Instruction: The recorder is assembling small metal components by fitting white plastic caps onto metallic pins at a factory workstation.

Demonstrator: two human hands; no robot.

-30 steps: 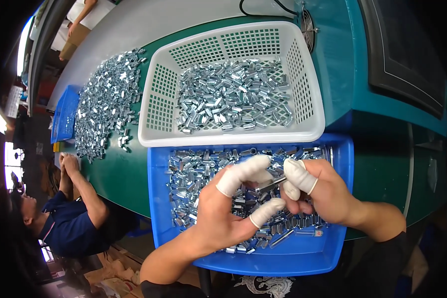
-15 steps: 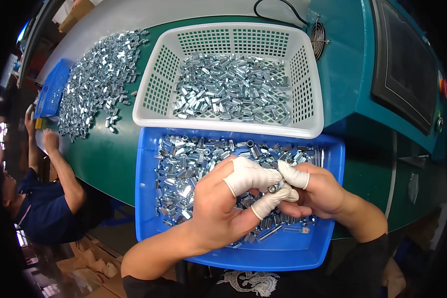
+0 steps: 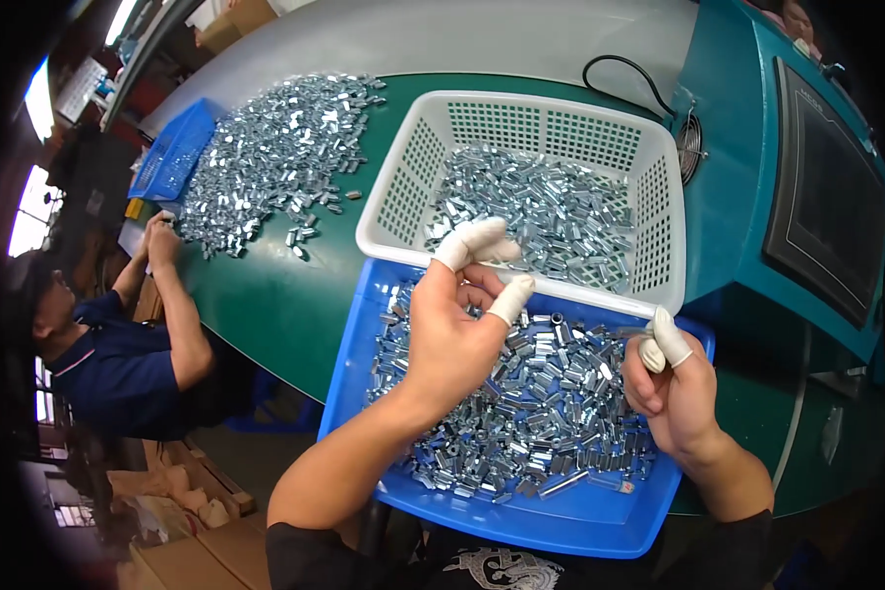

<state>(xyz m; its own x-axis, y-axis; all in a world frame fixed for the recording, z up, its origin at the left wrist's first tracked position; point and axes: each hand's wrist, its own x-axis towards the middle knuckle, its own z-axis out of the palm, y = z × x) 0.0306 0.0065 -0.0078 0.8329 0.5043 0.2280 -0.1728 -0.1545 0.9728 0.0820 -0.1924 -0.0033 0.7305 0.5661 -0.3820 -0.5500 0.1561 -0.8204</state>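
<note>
A blue tray (image 3: 600,516) in front of me holds several small shiny metal parts (image 3: 541,413). Behind it, touching, stands a white mesh basket (image 3: 403,187) with more of the same parts (image 3: 551,211). My left hand (image 3: 452,329) is raised over the tray's far edge. Its fingertips in white finger cots reach the basket's near rim, with the thumb held apart from the fingers. My right hand (image 3: 674,383) hovers over the tray's right end with its cot-covered thumb and forefinger pinched together. I see no part between them.
A large heap of the same metal parts (image 3: 275,152) lies on the green table (image 3: 275,305) at the left, next to another blue tray (image 3: 172,147). A seated person in a dark shirt (image 3: 118,369) works there. A teal machine with a dark screen (image 3: 821,206) stands at right.
My hands were joined over the blue tray, working a part together. They have separated: the left has risen toward the white basket and the right has drawn off to the right.
</note>
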